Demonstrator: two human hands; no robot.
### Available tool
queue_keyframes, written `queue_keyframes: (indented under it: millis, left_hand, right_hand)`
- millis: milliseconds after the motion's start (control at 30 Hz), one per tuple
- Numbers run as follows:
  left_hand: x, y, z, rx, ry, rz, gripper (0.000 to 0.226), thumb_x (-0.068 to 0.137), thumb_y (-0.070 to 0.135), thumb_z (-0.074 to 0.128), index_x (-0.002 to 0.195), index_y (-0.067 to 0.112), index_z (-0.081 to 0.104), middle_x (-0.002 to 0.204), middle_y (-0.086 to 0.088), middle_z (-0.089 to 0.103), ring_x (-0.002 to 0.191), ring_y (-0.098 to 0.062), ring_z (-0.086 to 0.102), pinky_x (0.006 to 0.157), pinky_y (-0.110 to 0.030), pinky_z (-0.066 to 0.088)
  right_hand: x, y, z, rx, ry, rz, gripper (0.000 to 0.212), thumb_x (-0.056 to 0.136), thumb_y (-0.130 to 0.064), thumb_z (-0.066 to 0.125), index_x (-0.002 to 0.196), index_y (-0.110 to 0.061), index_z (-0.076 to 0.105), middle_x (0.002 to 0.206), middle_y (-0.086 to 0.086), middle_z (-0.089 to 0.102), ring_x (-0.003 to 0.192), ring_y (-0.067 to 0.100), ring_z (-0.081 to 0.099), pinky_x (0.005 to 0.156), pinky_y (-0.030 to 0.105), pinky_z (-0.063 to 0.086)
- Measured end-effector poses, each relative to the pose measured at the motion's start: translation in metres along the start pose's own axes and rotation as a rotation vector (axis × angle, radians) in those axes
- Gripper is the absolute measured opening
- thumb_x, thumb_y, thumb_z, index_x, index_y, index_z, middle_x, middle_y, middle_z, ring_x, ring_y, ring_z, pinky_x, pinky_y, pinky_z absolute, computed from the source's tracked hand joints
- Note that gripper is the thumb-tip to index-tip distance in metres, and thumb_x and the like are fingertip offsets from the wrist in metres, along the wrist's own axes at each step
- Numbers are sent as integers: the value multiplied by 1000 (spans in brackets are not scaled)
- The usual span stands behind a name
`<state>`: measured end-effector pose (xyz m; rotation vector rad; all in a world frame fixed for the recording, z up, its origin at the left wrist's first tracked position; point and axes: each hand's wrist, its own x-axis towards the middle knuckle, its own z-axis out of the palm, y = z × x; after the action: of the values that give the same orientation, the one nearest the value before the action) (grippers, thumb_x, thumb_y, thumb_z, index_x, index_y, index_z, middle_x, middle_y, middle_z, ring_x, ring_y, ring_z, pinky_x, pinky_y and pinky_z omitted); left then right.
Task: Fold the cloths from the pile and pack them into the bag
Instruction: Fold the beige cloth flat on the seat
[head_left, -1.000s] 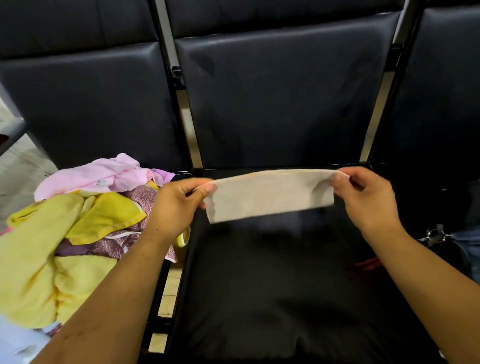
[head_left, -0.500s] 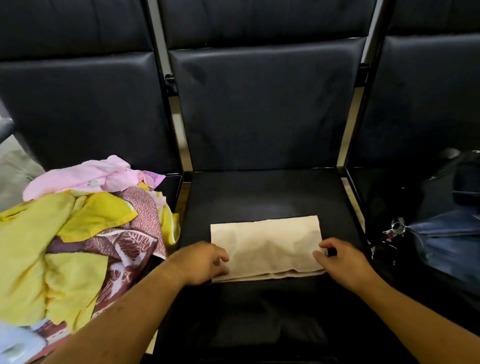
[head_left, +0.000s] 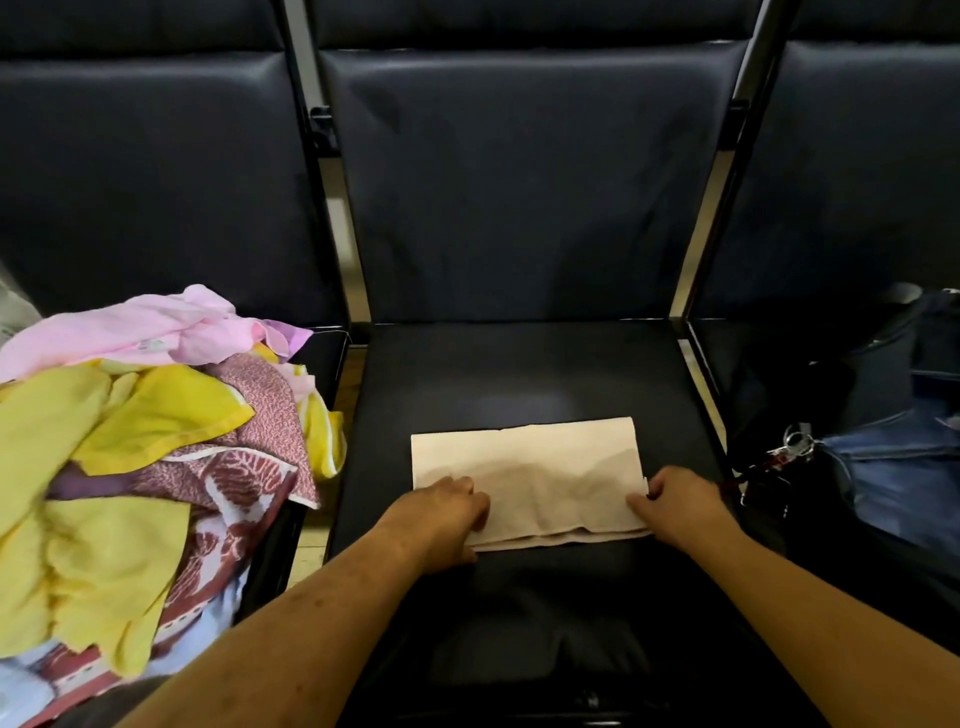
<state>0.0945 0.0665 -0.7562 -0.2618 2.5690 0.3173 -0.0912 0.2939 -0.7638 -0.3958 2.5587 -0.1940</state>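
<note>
A beige cloth (head_left: 540, 467), folded into a flat rectangle, lies on the middle black seat (head_left: 519, 374). My left hand (head_left: 441, 512) has its fingers curled on the cloth's near left corner. My right hand (head_left: 675, 501) pinches the near right corner, where the layers show. A pile of cloths (head_left: 135, 447), yellow, pink and maroon patterned, fills the seat to the left. A dark bag (head_left: 872, 415) sits on the right seat with blue denim (head_left: 904, 478) showing inside it.
Black padded seat backs (head_left: 519, 171) rise behind all three seats, with metal frame bars (head_left: 332, 208) between them. A bunch of keys (head_left: 795, 447) hangs at the bag's left edge. The front half of the middle seat is bare.
The cloth was held up stretched between both hands; it now lies flat on the middle seat. Both hands have come down with it and stay at its near corners.
</note>
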Motion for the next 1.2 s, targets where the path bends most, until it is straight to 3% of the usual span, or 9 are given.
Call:
queue_keyframes:
  millis: [167,433,667,800,867,967,1067,1133,1200]
  left_hand:
    - [-1,-1,0,-7,-29,-36,20,99,30,61,117,22,62,123,-5,60,108,-23,58,96,-36,52]
    - [-6,-5,-3,-82,-66,-60,14,96,25,61,108,23,67,115,-3,61,101,-21,58,89,-31,50]
    - [-10,-5,-3,-2,-74,-30,16,96,34,62,110,25,64,121,-3,56,101,-19,56,87,-31,49]
    - [-9,-4,-7,-56,-91,-61,26,94,52,63,109,31,64,116,3,58,99,-16,57,88,-32,51]
    - [-7,-8,-14,-89,46,-74,28,96,56,58,115,35,64,120,6,57,105,-14,56,93,-34,52]
    - [-3,-18,-17,-49,235,-94,44,97,51,58,139,40,50,144,6,43,131,-18,44,110,-38,44]
    - [-5,-23,-9,8,125,-149,71,94,42,64,156,39,30,166,1,18,150,-26,24,121,-46,31]
    - [-6,-24,-4,14,44,-161,81,91,39,68,159,39,24,171,-1,3,155,-28,13,123,-48,24]
    - [-7,-25,-7,-23,32,-141,86,90,37,71,160,39,22,172,1,-1,156,-28,8,125,-48,19]
  right_hand:
    - [-1,5,-1,122,8,39,24,95,-39,68,85,-17,65,62,0,73,55,13,68,61,26,55]
    - [-2,8,1,341,-41,105,23,90,-27,77,78,-9,69,72,9,74,71,25,75,70,41,65]
    - [1,13,5,218,-4,41,21,89,-29,77,82,-12,69,69,6,73,68,23,73,74,39,62]
    - [5,11,3,162,-37,46,27,86,-37,79,81,-11,72,73,7,71,68,21,68,65,33,56]
    - [4,8,2,254,-68,93,27,85,-31,78,74,-7,71,72,12,71,65,26,66,64,37,57]
    - [-4,-2,-1,514,-74,186,20,88,-21,70,74,-6,67,78,15,64,71,29,59,61,36,50]
    - [-17,-17,10,846,-46,289,9,91,-17,70,93,-9,69,91,11,66,80,28,60,68,34,48]
    - [-23,-26,29,880,72,279,8,87,-20,75,83,-16,68,90,10,70,85,31,65,79,42,56]
    - [-35,-35,44,851,215,281,16,85,-23,73,72,-18,65,78,7,69,74,28,63,76,43,57]
